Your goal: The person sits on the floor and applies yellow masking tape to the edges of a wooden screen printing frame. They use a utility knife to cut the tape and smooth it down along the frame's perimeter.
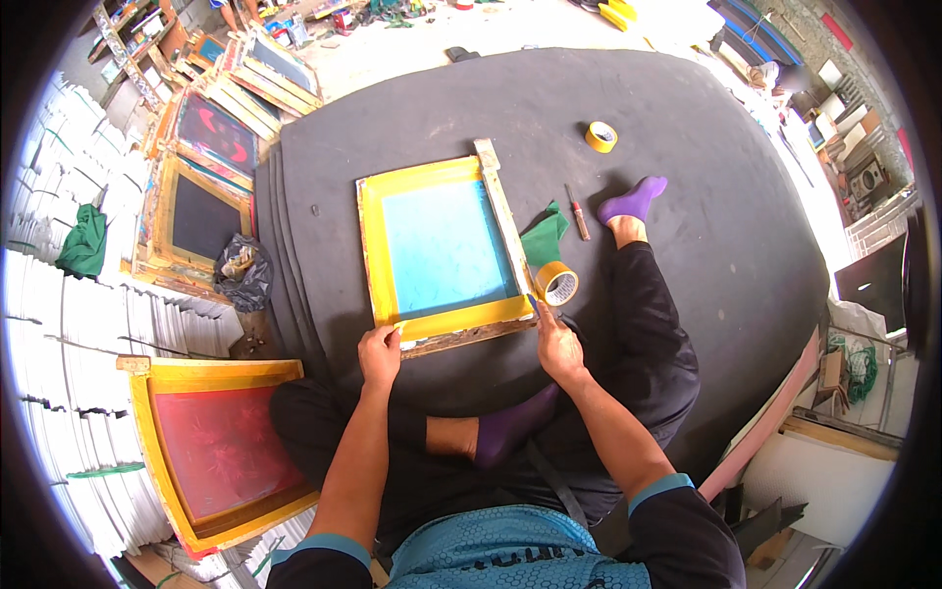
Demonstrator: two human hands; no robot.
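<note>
One yellow-edged blue screen [451,250] is lying mid-picture; at its lower-left corner the left hand [379,355] is pinching yellow tape [461,323] between its fingers, while at the lower-right the right hand [559,349] is curling its fingers, their hold unclear.

Left forearm [345,466] and right forearm [620,430] bare, reaching far; left hand [380,356] bent at fingers; right hand [559,351] curled; hands well apart, nearly level.
</note>
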